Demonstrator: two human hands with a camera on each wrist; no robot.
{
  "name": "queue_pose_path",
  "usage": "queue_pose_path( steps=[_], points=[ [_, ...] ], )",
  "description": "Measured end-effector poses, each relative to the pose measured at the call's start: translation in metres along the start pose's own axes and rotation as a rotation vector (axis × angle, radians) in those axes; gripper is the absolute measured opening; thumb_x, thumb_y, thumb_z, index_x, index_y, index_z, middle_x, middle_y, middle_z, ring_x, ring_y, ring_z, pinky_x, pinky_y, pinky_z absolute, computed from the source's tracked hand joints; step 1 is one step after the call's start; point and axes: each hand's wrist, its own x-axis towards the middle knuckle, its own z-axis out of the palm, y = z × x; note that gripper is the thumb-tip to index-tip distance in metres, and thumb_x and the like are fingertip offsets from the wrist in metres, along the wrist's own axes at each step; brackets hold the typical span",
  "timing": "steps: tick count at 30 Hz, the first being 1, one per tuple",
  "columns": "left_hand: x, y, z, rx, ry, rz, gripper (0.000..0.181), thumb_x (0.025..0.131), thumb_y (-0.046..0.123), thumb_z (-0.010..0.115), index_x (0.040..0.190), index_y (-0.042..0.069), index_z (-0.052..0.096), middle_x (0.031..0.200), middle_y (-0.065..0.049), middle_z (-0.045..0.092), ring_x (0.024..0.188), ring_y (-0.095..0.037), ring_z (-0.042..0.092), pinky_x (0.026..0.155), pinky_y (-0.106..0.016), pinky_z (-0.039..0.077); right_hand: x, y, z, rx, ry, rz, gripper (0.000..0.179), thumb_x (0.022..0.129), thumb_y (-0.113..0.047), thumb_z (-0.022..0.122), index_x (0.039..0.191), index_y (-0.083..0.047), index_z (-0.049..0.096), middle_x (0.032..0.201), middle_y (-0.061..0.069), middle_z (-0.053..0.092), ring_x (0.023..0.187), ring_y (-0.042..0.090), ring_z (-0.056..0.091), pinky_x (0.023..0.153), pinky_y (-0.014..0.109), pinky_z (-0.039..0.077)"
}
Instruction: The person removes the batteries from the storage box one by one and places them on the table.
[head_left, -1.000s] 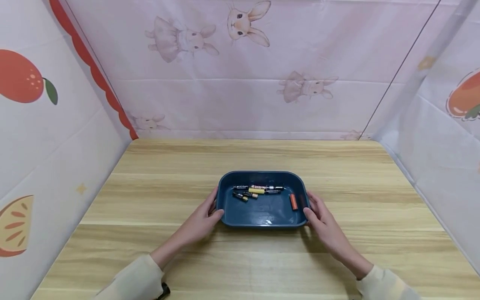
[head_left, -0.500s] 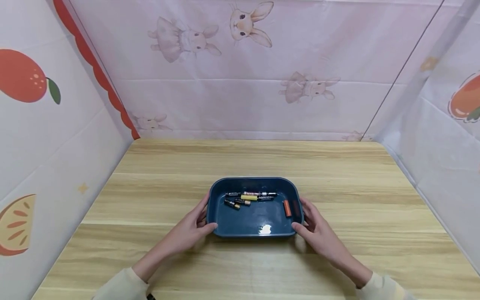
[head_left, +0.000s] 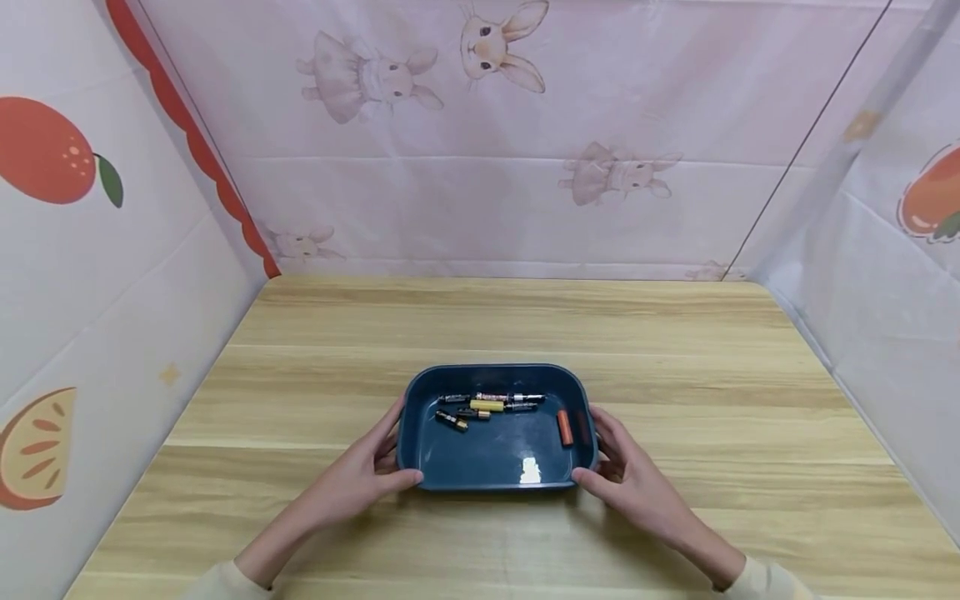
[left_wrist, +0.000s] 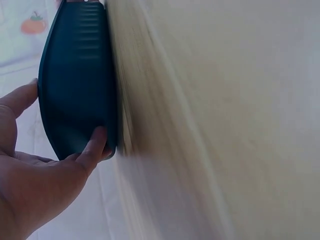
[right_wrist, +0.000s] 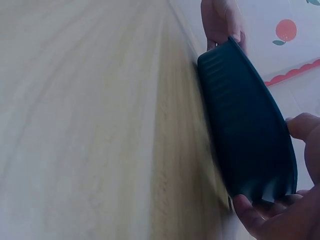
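Observation:
A dark blue rectangular tray [head_left: 480, 458] with rounded corners is held between both hands over the wooden table. My left hand [head_left: 363, 475] grips its left end, thumb on the near rim and fingers round the side. At the opposite end my right hand [head_left: 633, 479] grips it the same way. Inside, several black batteries [head_left: 452, 420] and a yellow battery [head_left: 487, 406] lie grouped toward the far left. An orange battery [head_left: 565, 427] lies apart near the right wall. In both wrist views the fingers curl under the tray's outer wall [left_wrist: 75, 85].
The light wooden table [head_left: 480, 325] extends around the tray. A pink rabbit-print cloth [head_left: 480, 208] hangs behind it, and white fruit-print cloths [head_left: 112, 333] stand at the left and right sides.
Both hands have brought the tray toward the person and a little to the left. It appears larger in the head view. The batteries keep roughly their places inside.

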Motion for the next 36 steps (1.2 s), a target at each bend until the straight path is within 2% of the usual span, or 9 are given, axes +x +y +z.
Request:
queue_pose_path(
  steps=[5, 12, 15, 19, 24, 33, 36],
  points=[
    [-0.009, -0.002, -0.002, 0.005, 0.001, -0.009, 0.105, 0.093, 0.020, 0.080, 0.167, 0.014, 0.006, 0.171, -0.018, 0.009, 0.146, -0.043, 0.036, 0.111, -0.038, 0.044, -0.004, -0.002, 0.005, 0.001, -0.008, -0.003, 0.085, 0.094, -0.017, 0.079, 0.161, -0.006, 0.027, 0.161, 0.023, 0.038, 0.139, 0.043, 0.048, 0.101, 0.035, 0.054],
    [-0.022, -0.002, -0.006, 0.007, -0.018, -0.011, 0.110, 0.090, 0.024, 0.083, 0.167, 0.014, 0.005, 0.171, -0.019, 0.009, 0.145, -0.043, 0.039, 0.112, -0.039, 0.042, -0.012, -0.004, 0.010, 0.008, -0.021, -0.025, 0.086, 0.092, -0.017, 0.081, 0.160, -0.006, 0.029, 0.159, 0.024, 0.041, 0.138, 0.042, 0.049, 0.096, 0.030, 0.056],
    [-0.025, -0.004, -0.007, 0.005, -0.037, 0.017, 0.112, 0.090, 0.022, 0.083, 0.167, 0.012, 0.003, 0.170, -0.022, 0.007, 0.144, -0.045, 0.040, 0.112, -0.039, 0.042, -0.015, -0.005, 0.012, 0.014, -0.025, -0.040, 0.086, 0.091, -0.016, 0.082, 0.159, -0.006, 0.030, 0.158, 0.023, 0.042, 0.138, 0.042, 0.050, 0.095, 0.030, 0.057],
    [-0.029, -0.006, -0.008, -0.016, -0.059, 0.035, 0.112, 0.090, 0.019, 0.083, 0.167, 0.011, 0.002, 0.168, -0.027, 0.008, 0.142, -0.047, 0.042, 0.110, -0.038, 0.044, -0.018, -0.009, 0.014, 0.005, -0.028, -0.021, 0.086, 0.091, -0.018, 0.083, 0.159, -0.009, 0.032, 0.158, 0.021, 0.043, 0.137, 0.041, 0.051, 0.095, 0.032, 0.057],
    [-0.036, -0.007, -0.011, -0.046, -0.081, 0.044, 0.110, 0.091, 0.017, 0.082, 0.167, 0.013, 0.003, 0.169, -0.027, 0.009, 0.140, -0.047, 0.045, 0.108, -0.035, 0.047, -0.024, -0.013, 0.018, -0.008, -0.036, 0.002, 0.088, 0.089, -0.021, 0.084, 0.159, -0.009, 0.032, 0.158, 0.022, 0.043, 0.136, 0.042, 0.052, 0.096, 0.032, 0.057],
    [-0.043, -0.009, -0.013, -0.036, -0.081, 0.055, 0.111, 0.090, 0.019, 0.083, 0.167, 0.013, 0.002, 0.166, -0.032, 0.014, 0.139, -0.048, 0.046, 0.108, -0.037, 0.048, -0.027, -0.015, 0.019, -0.039, -0.065, -0.038, 0.088, 0.089, -0.025, 0.085, 0.159, -0.008, 0.033, 0.159, 0.021, 0.041, 0.136, 0.043, 0.051, 0.094, 0.034, 0.058],
    [-0.043, -0.009, -0.014, -0.003, -0.072, 0.057, 0.111, 0.090, 0.020, 0.083, 0.167, 0.012, 0.003, 0.167, -0.030, 0.013, 0.139, -0.047, 0.046, 0.108, -0.040, 0.048, -0.025, -0.015, 0.016, -0.082, -0.057, -0.074, 0.084, 0.089, -0.026, 0.084, 0.156, -0.007, 0.038, 0.153, 0.022, 0.049, 0.127, 0.041, 0.060, 0.093, 0.036, 0.059]
  ],
)
